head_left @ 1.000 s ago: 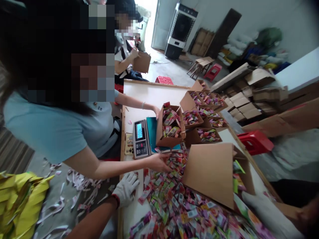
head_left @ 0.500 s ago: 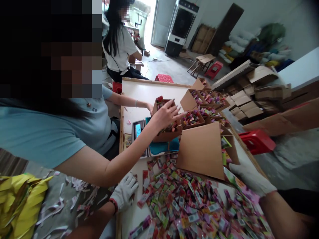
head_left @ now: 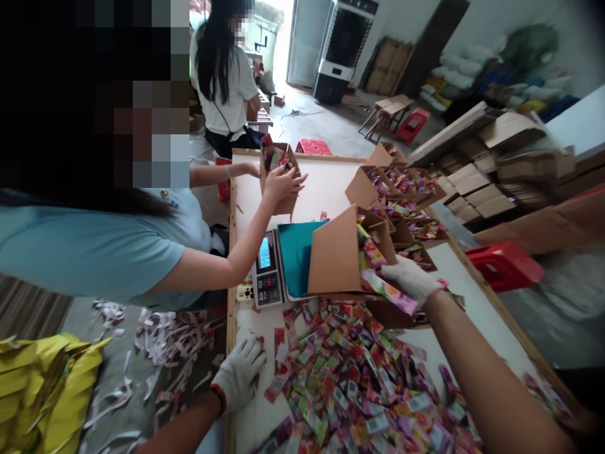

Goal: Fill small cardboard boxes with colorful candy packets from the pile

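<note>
My gloved right hand (head_left: 410, 279) grips the near side of an open cardboard box (head_left: 335, 252) with colourful packets in it. The box is tilted, its flap over the teal tray (head_left: 295, 261) of the digital scale (head_left: 268, 271). My gloved left hand (head_left: 241, 369) rests on the table's left edge, fingers bent over something I cannot make out. A large pile of small packets (head_left: 350, 378) lies on the white table between my arms. Left of the scale's far end, a person in a light blue shirt holds another filled box (head_left: 280, 180) in both hands.
More filled boxes (head_left: 401, 183) stand along the table's right side. A red stool (head_left: 503, 265) is beyond the right edge. Yellow sacks (head_left: 51, 391) and paper strips lie on the floor at left. Another person (head_left: 227, 82) sits at the back.
The other person's box has moved off the scale, away and to the left. My right hand has brought its box leftward, partly over the scale tray. My left hand has hardly moved.
</note>
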Action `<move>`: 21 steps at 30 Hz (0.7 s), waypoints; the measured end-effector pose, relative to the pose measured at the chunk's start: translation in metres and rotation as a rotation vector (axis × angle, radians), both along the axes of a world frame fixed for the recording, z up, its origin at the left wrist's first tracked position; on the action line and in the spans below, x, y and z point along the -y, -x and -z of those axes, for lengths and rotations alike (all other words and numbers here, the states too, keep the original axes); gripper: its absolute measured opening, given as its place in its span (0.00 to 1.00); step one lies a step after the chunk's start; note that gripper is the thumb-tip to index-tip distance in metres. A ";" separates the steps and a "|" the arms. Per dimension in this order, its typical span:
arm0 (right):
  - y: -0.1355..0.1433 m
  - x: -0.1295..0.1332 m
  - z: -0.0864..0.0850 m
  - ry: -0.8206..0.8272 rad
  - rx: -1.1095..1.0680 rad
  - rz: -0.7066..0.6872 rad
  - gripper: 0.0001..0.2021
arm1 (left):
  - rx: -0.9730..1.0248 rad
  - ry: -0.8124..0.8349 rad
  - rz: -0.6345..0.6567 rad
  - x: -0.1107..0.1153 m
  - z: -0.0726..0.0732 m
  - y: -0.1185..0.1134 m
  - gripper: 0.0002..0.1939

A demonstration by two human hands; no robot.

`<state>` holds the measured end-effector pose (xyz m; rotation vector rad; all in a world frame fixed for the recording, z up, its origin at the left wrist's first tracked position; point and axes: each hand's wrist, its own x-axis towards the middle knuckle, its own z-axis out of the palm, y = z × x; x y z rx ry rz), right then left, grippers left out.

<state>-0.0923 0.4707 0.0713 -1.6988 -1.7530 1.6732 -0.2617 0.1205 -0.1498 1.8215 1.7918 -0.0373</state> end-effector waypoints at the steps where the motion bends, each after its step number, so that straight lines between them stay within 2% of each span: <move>1: 0.014 -0.003 0.008 -0.030 0.013 -0.027 0.14 | -0.007 -0.006 -0.027 0.005 0.011 -0.002 0.28; 3: 0.042 -0.010 0.020 -0.160 0.109 -0.134 0.15 | -0.005 -0.065 -0.047 0.009 0.027 -0.003 0.26; 6: 0.078 -0.019 0.027 -0.386 0.300 -0.293 0.14 | -0.005 -0.149 -0.056 0.011 0.039 -0.004 0.25; 8: 0.089 -0.021 0.025 -0.440 0.333 -0.323 0.15 | -0.008 -0.182 -0.058 0.013 0.041 -0.004 0.25; 10: 0.087 -0.019 0.020 -0.405 0.291 -0.289 0.19 | -0.014 -0.194 -0.054 0.014 0.042 -0.003 0.25; 12: 0.073 -0.013 0.011 -0.306 0.162 -0.218 0.25 | -0.017 -0.182 -0.047 0.014 0.043 -0.003 0.25; 14: 0.048 -0.004 0.005 -0.192 -0.061 -0.112 0.30 | -0.015 -0.155 -0.033 0.014 0.044 -0.002 0.27; 16: 0.014 0.010 0.010 -0.149 -0.228 0.015 0.33 | -0.011 -0.129 -0.016 0.013 0.043 -0.002 0.29; 17: -0.006 0.019 0.020 -0.153 -0.244 0.073 0.35 | -0.009 -0.119 -0.007 0.013 0.043 -0.003 0.30; 19: -0.046 0.046 0.053 -0.177 -0.040 0.118 0.38 | -0.012 -0.107 -0.006 0.012 0.042 -0.003 0.30; 21: -0.083 0.085 0.101 -0.197 0.312 -0.021 0.41 | -0.017 -0.100 -0.017 0.011 0.039 -0.004 0.29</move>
